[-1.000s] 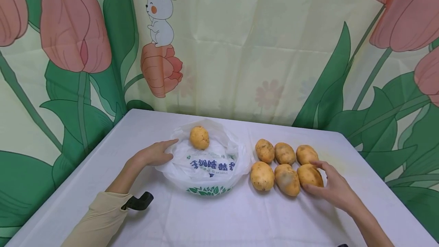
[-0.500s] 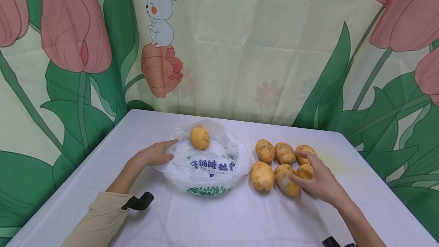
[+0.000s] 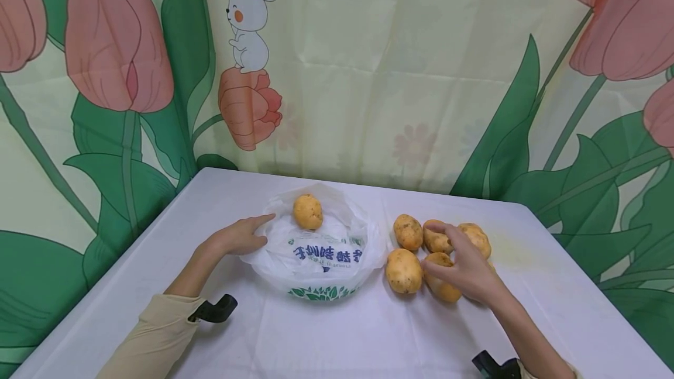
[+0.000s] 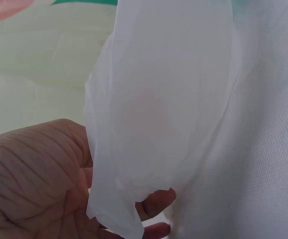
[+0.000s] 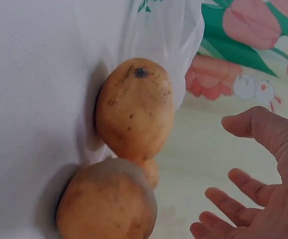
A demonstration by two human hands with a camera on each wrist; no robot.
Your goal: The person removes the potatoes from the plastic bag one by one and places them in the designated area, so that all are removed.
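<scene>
A white plastic bag [image 3: 279,250] with green and blue print lies spread open on the table, a potato [image 3: 308,212] sitting in its far side. My left hand [image 3: 237,237] holds the bag's left rim; in the left wrist view, film covers part of the fingers [image 4: 156,203]. To the bag's right, potatoes stand in two rows. My right hand [image 3: 468,268] hovers over the middle ones with thumb and fingers spread, holding nothing. Nearest it are the front middle potato [image 3: 443,290], grey-patched in the right wrist view, and the back middle potato [image 3: 434,240]. It mostly hides the front right potato.
Left in the group are a front potato [image 3: 404,271] beside the bag's right rim and a back potato [image 3: 408,231]. Another potato [image 3: 476,240] lies at the back right. A white cloth covers the table [image 3: 326,338]. Behind it hangs a printed curtain [image 3: 368,104].
My right hand has moved left, away from the front right potato and over the middle ones, with nothing in it. The left hand, the bag and the potato in it stay put.
</scene>
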